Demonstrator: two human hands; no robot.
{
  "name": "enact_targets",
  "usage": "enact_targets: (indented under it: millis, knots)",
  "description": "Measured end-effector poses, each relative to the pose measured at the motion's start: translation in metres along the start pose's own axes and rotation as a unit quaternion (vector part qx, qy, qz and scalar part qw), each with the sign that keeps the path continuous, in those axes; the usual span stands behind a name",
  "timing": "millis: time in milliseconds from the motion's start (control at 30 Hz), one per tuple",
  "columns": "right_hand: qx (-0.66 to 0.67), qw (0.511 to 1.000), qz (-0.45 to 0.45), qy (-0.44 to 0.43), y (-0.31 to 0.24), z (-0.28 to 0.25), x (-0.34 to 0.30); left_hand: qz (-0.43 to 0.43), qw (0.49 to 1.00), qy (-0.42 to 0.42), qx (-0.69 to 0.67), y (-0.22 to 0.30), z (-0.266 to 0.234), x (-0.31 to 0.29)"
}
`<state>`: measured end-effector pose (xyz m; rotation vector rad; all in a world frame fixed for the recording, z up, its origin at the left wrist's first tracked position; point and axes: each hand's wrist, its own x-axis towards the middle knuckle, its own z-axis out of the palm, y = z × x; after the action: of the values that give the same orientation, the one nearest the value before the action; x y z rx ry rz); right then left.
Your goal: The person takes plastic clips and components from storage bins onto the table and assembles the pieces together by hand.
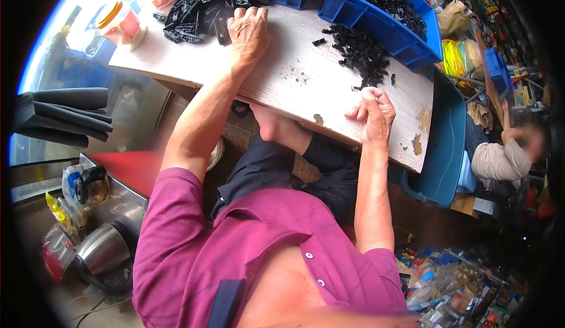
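At the far left of the table, a heap of long black plastic pieces lies next to my left hand. That hand is closed with its knuckles up, so whatever its fingers hold is hidden. One black strip touches or nearly touches its left side. My right hand is over the table's near right part, fingers curled and thumb pressed in. Anything between them is too small to make out. Just beyond its fingertips spreads a pile of small black plastic parts, with a few loose ones at its edge.
Two blue bins stand at the back; the right blue bin holds many small black parts. A clear jar with an orange lid stands on the table's left corner. A teal tub adjoins the right edge. Another person is farther right.
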<state>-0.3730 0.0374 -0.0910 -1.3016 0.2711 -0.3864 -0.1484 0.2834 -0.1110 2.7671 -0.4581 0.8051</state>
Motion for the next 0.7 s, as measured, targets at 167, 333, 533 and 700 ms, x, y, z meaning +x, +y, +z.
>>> enact_targets:
  millis: [167, 333, 533, 700]
  knots:
    - [-0.002, 1.0, -0.005, -0.006, 0.0, -0.001, 0.0, 0.012, 0.996, 0.073, -0.055, 0.002, 0.005, 0.002]
    - [-0.004, 1.0, -0.001, -0.01, -0.002, 0.001, -0.001, -0.008, 0.998, 0.068, -0.016, -0.003, 0.002, 0.008]
    - [-0.003, 1.0, -0.005, -0.006, -0.001, 0.0, 0.0, 0.055, 0.998, -0.015, -0.033, 0.006, -0.002, -0.004]
    - [-0.01, 1.0, -0.007, -0.007, -0.002, 0.002, 0.0, 0.046, 0.998, 0.02, -0.038, 0.01, -0.008, -0.01]
